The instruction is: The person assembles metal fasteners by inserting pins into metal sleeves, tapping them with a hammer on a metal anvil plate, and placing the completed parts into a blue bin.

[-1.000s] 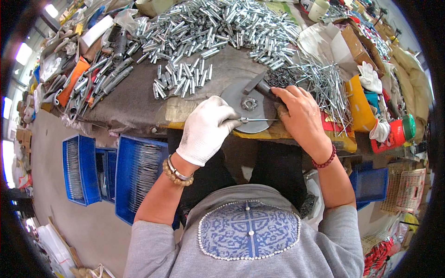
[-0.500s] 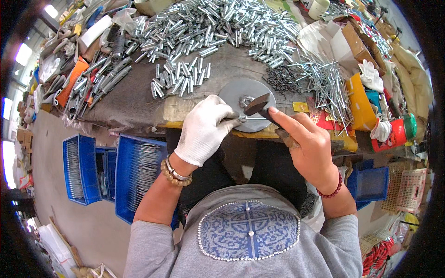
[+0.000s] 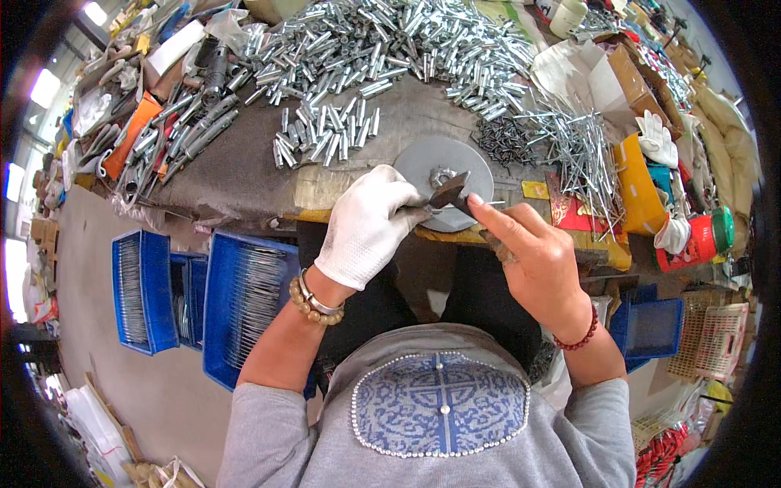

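Note:
My left hand (image 3: 366, 228), in a white work glove, is closed with thumb and forefinger pinching a thin metal rod (image 3: 493, 202). The rod lies over the near part of a round grey metal disc (image 3: 419, 159), and most of it is covered by fingers and hammer. My bare right hand (image 3: 537, 260) is closed around a hammer, forefinger stretched along its handle. The dark hammer head (image 3: 447, 192) is right beside my left fingertips, above the rod; whether it touches the rod I cannot tell. A small nut-like metal piece (image 3: 440, 174) sits at the disc's middle.
Short metal sleeves (image 3: 382, 49) are heaped at the back, with a smaller group (image 3: 329, 134) nearer. Dark screws (image 3: 506, 142) and long thin rods (image 3: 582, 154) lie right of the disc. Pliers-like tools (image 3: 183, 134) crowd the left. Blue bins (image 3: 210, 325) with rods stand below.
The hammer head has come down and left, close to my left fingertips, covering rod that showed before. My left hand still pinches the rod. The whole view has shifted slightly.

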Demonstrator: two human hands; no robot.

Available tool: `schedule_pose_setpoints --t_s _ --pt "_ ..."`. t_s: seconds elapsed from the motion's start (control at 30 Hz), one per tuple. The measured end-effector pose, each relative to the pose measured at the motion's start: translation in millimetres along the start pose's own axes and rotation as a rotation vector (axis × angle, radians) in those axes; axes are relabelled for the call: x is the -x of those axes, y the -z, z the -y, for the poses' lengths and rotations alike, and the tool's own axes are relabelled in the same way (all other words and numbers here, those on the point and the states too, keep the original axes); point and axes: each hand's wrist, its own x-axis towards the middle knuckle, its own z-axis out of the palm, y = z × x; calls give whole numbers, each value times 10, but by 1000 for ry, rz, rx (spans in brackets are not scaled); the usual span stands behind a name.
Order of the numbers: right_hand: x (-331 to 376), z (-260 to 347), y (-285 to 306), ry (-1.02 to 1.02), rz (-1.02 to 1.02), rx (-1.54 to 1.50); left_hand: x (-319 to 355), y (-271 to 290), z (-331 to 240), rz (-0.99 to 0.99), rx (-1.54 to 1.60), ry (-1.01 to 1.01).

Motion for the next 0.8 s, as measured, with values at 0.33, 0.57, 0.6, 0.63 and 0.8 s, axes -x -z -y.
schedule_pose_setpoints --t_s 0.33,0.57,0.6,0.63,0.8 --pt "-318 -547 -26 -53 -52 -281 -24 18 -46 4 -55 -104" --pt "-229 -341 -29 12 -11 124 -34 34 20 28 -147 -225" --pt "-193 -337 -41 8 -12 123 -33 32 20 23 -144 -231" --pt "-160 -345 -65 -47 41 81 -29 29 18 27 -144 -231" --pt "-87 -352 -173 -91 85 60 -15 27 9 30 -204 -219"
